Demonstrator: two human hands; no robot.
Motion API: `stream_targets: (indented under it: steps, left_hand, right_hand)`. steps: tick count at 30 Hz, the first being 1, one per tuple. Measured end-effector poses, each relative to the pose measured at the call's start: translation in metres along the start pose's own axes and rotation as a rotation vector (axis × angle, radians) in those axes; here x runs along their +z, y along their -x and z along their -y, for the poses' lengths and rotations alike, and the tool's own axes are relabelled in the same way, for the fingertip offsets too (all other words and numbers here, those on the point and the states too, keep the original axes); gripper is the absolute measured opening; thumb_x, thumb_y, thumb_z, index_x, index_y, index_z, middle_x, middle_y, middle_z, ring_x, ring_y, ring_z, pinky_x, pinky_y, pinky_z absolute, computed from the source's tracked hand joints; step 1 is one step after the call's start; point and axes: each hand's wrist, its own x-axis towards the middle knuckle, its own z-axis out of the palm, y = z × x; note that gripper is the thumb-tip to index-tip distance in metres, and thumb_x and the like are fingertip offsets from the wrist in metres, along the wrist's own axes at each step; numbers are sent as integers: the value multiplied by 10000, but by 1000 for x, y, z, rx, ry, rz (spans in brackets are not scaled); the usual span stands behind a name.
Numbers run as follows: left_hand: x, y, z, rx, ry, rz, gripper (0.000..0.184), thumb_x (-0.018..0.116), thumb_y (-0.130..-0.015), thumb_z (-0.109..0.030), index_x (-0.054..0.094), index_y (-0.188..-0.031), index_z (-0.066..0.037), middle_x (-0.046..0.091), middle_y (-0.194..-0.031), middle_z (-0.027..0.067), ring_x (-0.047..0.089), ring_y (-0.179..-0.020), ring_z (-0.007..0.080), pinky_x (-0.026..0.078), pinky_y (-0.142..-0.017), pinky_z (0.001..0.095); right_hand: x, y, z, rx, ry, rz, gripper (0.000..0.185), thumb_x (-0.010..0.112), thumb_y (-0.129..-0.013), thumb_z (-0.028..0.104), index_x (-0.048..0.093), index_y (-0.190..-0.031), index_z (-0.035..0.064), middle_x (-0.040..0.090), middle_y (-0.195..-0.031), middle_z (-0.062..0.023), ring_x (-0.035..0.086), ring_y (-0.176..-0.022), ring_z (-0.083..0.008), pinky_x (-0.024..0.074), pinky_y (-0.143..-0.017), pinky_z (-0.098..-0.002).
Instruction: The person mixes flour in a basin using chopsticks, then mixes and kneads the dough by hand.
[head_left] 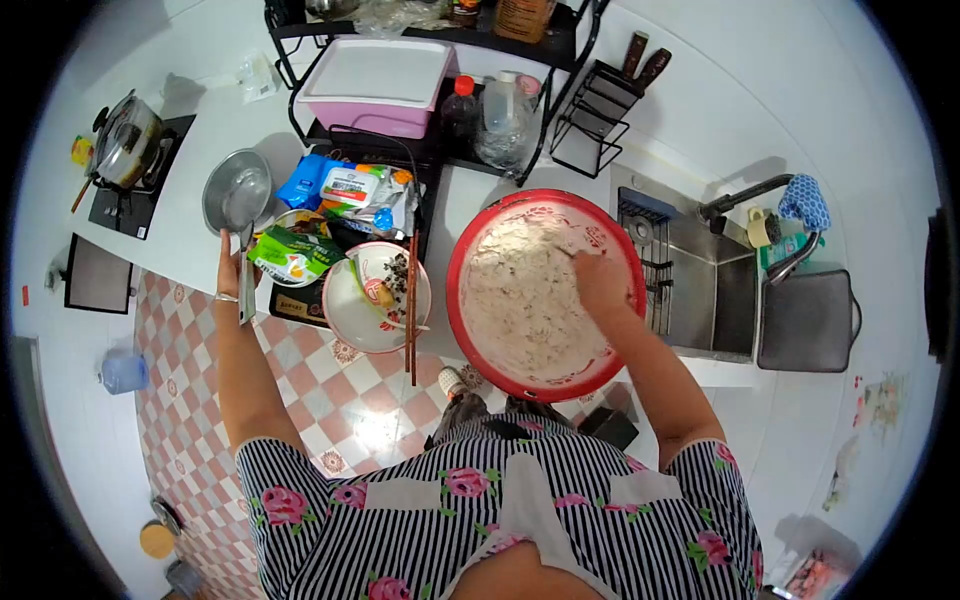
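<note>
A large red-rimmed basin [530, 300] with a pale, floury mixture in it stands at the counter's front edge. My right hand [600, 282] is inside the basin's right part, touching the mixture; its fingertips are too small and blended to make out. At the left, my left hand [232, 272] is closed round the handle of a metal ladle or pan [240, 190], its round bowl over the counter. Beside that hand lies a green packet [290, 254]. Between the two hands stands a white bowl [345, 310] with dark bits and a green stalk, and chopsticks [411, 310] lie across it.
Blue and silver packets [350, 190] lie behind the bowl. A pink box [375, 85] and bottles stand on a black rack. The sink [700, 280] with its faucet [740, 200] is right of the basin. At the far left, a glass-lidded pot [128, 145] sits on a stove.
</note>
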Motion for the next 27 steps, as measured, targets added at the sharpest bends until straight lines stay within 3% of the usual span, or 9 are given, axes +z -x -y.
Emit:
stream_targets:
  steps: [1, 4, 8, 16, 19, 20, 23, 25, 27]
  left_hand:
    - [7, -1, 4, -3, 52, -148, 856, 415, -790, -800, 590, -1107, -25, 640, -748, 24, 573, -566, 115, 469, -489, 209]
    - [3, 2, 8, 1, 137, -76, 927, 368, -808, -798, 527, -1240, 6, 646, -972, 65, 587, -789, 165, 485, -655, 258]
    - [-47, -11, 15, 2, 121, 213, 947, 334, -831, -784, 443, -1335, 11, 605, -1112, 69, 551, -909, 183, 462, -770, 284]
    - [-29, 38, 37, 83, 404, -73, 910, 406, -891, -664, 241, -1429, 52, 501, -1282, 183, 518, -1116, 285, 413, -1015, 376]
    - [-45, 73, 68, 234, 291, -236, 856, 466, -911, -581, 212, -1437, 45, 508, -1261, 171, 538, -1082, 307, 418, -1011, 390]
    - [-29, 95, 71, 183, 640, -535, 690, 529, -922, -472, 350, -1399, -7, 586, -1111, 87, 572, -980, 252, 436, -936, 355]
    - [-17, 160, 128, 479, 456, -713, 463, 588, -912, -371, 523, -1259, -70, 609, -930, 13, 579, -907, 172, 436, -876, 318]
    - [40, 214, 164, 587, 313, -628, 350, 572, -926, -267, 562, -1222, -80, 619, -1011, 30, 588, -968, 142, 465, -835, 286]
    - [138, 246, 202, 720, 72, -607, 281, 600, -909, -250, 623, -1122, -68, 632, -893, 21, 600, -841, 126, 481, -758, 283]
  right_hand:
    - [3, 12, 11, -101, -8, -87, 146, 499, -886, 171, 613, -886, 80, 672, -771, -138, 682, -688, -303, 532, -568, -420]
    - [-11, 59, 18, -182, -84, 66, 122, 497, -873, 142, 594, -887, 70, 675, -781, -124, 685, -693, -292, 532, -572, -419]
    - [-12, 116, 14, -277, -94, 241, 135, 514, -867, 167, 594, -939, 86, 657, -789, -117, 684, -729, -281, 530, -593, -408]
    - [-4, 57, 16, -281, -109, 120, 157, 503, -877, 186, 615, -907, 80, 667, -766, -117, 683, -714, -299, 532, -593, -428]
    - [8, 24, -17, -277, -96, -71, 149, 497, -873, 166, 621, -902, 89, 672, -796, -124, 684, -720, -296, 535, -594, -427]
    - [13, 18, -33, -243, -89, -58, 149, 495, -873, 163, 621, -904, 89, 672, -798, -126, 684, -721, -295, 536, -596, -427]
    - [6, 16, -69, -232, -77, -24, 153, 493, -869, 153, 623, -912, 86, 673, -809, -132, 683, -727, -295, 541, -608, -424]
    - [20, 37, -88, -352, -77, 2, 160, 493, -863, 145, 627, -923, 82, 674, -824, -136, 684, -738, -295, 546, -620, -418]
    - [18, 61, -93, -589, -17, 111, 192, 495, -852, 137, 635, -967, 74, 672, -856, -154, 684, -754, -301, 547, -622, -415]
